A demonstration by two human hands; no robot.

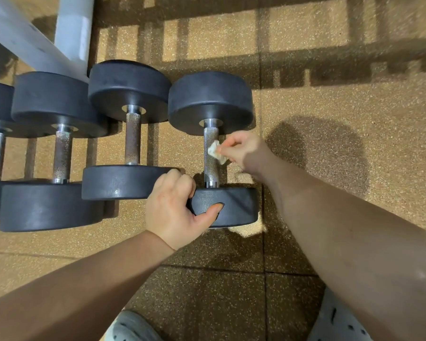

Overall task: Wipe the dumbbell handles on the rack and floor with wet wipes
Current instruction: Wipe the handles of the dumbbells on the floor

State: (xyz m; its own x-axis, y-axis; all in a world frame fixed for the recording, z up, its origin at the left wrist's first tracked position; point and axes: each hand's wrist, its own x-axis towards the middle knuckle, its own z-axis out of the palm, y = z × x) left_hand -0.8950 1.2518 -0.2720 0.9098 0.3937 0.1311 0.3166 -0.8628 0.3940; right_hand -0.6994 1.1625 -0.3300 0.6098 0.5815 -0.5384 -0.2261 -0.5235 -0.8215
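Four dumbbells lie on the floor [330, 119], handles running away from you. Your left hand [172, 207] grips the rightmost dumbbell's [210, 102] near head; your right hand [244, 150] pinches a wipe [215, 152] against its handle [211, 153].

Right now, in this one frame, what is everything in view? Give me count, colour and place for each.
Dumbbells: four, black heads with steel handles, side by side on the floor; the leftmost is cut by the frame edge.
Rack frame: one, pale grey metal posts, upper left.
Wet wipe: one, white, crumpled, against the handle of the rightmost dumbbell.
Floor: tan speckled tiles, crossed by shadows.
Shoes: apparently two, pale grey with dark holes, bottom edge.
Left hand: one, grips the near head of the rightmost dumbbell.
Right hand: one, pinches the wet wipe at the handle.
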